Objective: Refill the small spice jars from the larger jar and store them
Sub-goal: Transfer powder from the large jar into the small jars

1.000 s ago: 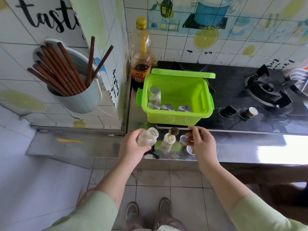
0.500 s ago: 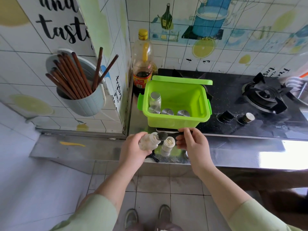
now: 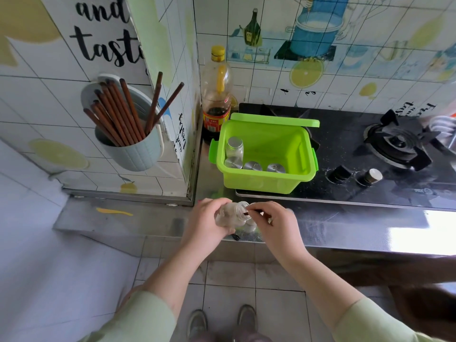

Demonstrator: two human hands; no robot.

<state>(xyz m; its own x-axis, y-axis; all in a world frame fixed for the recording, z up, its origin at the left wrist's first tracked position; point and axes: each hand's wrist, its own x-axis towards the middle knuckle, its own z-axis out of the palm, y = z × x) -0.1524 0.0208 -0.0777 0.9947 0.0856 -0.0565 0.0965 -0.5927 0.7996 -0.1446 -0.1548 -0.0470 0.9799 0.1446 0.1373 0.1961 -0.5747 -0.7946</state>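
My left hand (image 3: 208, 224) grips a clear jar (image 3: 230, 213) with whitish contents, tilted so that its open mouth faces right. My right hand (image 3: 275, 224) pinches a small dark spoon (image 3: 247, 213) whose tip is at that mouth. Under my hands a small open spice jar (image 3: 249, 227) stands on the steel counter (image 3: 345, 228), mostly hidden. Behind it sits an open green plastic bin (image 3: 274, 140) that holds several small jars with silver lids (image 3: 234, 150), along its left and front walls.
A soy sauce bottle (image 3: 217, 95) stands in the corner behind the bin. A wall cup of wooden chopsticks (image 3: 128, 141) hangs on the left. The black gas hob (image 3: 397, 144) with two knobs (image 3: 341, 172) lies to the right.
My right hand lifted the small spoon off the counter and brought it to the jar's mouth. My left hand tilted the jar further toward it.
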